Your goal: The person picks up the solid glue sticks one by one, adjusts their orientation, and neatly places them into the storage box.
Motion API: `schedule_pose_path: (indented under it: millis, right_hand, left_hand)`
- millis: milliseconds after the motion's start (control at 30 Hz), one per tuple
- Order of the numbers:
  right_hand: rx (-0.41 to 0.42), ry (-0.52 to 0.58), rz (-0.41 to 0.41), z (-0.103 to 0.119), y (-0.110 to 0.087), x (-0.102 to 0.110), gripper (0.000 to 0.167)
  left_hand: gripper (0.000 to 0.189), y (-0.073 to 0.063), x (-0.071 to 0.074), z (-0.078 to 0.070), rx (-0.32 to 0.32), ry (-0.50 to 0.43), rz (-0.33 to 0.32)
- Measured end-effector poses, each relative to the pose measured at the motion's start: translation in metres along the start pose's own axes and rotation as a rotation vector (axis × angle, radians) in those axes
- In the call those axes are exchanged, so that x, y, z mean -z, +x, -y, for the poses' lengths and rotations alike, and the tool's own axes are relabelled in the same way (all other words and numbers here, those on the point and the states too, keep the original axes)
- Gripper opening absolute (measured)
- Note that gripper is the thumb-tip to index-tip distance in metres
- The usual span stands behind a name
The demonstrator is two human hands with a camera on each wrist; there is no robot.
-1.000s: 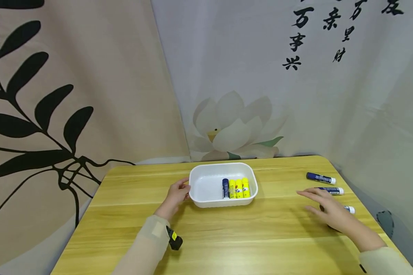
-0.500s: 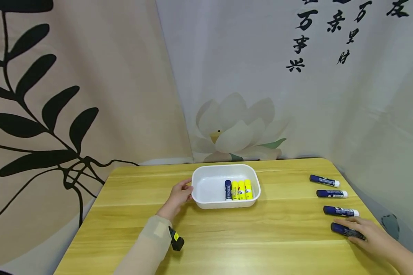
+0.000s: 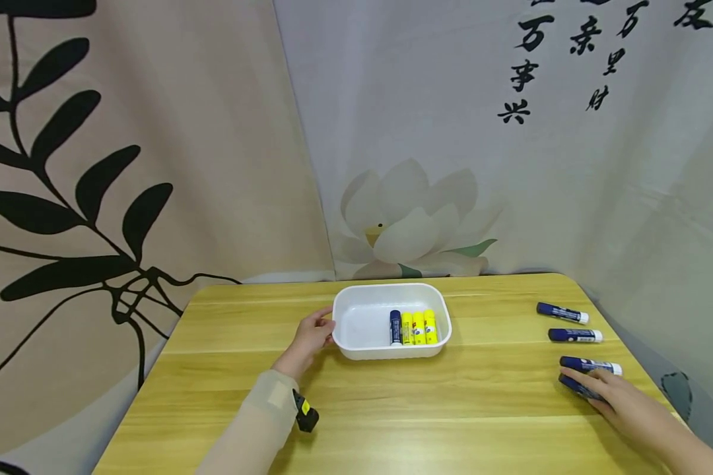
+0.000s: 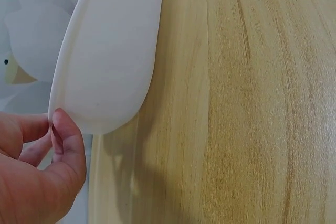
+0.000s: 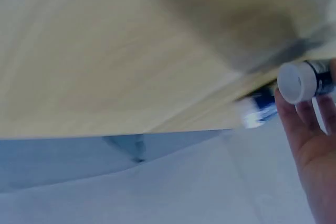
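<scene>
My left hand [image 3: 311, 336] pinches the left end of a white plastic tray [image 3: 356, 353]; in the left wrist view, thumb and fingers meet on the rim of the tray [image 4: 105, 51]. Inside lie one dark blue glue stick [image 3: 395, 328] and three yellow glue sticks [image 3: 418, 328], side by side toward the right. At the right of the table, my right hand [image 3: 626, 402] grips another dark blue glue stick [image 3: 581, 388], partly covered by fingers. Its white end shows in the right wrist view, where the glue stick [image 5: 304, 81] appears tilted off the table.
Three more dark blue glue sticks with white ends lie in a column on the right: the far one [image 3: 562, 313], the middle one [image 3: 575, 335] and the near one [image 3: 591, 365], beside my right hand. A printed curtain [image 3: 243, 165] hangs behind the wooden table [image 3: 392, 415].
My right hand has come down to the nearest blue glue stick and taken hold of it, then shifted it slightly left and away from me. The left hand stays on the tray.
</scene>
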State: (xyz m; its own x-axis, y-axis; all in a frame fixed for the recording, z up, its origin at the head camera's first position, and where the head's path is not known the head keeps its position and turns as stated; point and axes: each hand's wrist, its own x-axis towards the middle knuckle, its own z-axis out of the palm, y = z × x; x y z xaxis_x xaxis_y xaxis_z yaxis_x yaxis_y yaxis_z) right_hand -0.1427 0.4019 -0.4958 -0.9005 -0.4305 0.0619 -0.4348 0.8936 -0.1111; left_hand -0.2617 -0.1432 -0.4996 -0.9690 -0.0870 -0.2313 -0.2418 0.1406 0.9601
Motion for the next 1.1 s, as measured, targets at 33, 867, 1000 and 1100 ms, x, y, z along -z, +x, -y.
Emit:
schedule_pose_path:
  millis: [33, 867, 1000, 1100]
  right_hand:
    - [0.007, 0.009, -0.046, 0.006, 0.003, 0.002, 0.069]
    - [-0.292, 0.700, -0.217, 0.077, 0.098, 0.014, 0.063]
    - [-0.373, 0.833, -0.156, 0.079, 0.103, 0.017, 0.067]
    - [-0.399, 0.879, -0.122, 0.085, 0.110, 0.020, 0.069]
  left_hand:
    - [0.040, 0.000, -0.001, 0.000, 0.000, -0.001, -0.001]
    - [0.041, 0.003, -0.001, 0.002, -0.024, 0.009, 0.004]
    - [0.041, 0.003, -0.001, 0.000, -0.022, 0.011, 0.006]
    - [0.041, 0.002, -0.001, 0.000, -0.013, 0.008, 0.004]
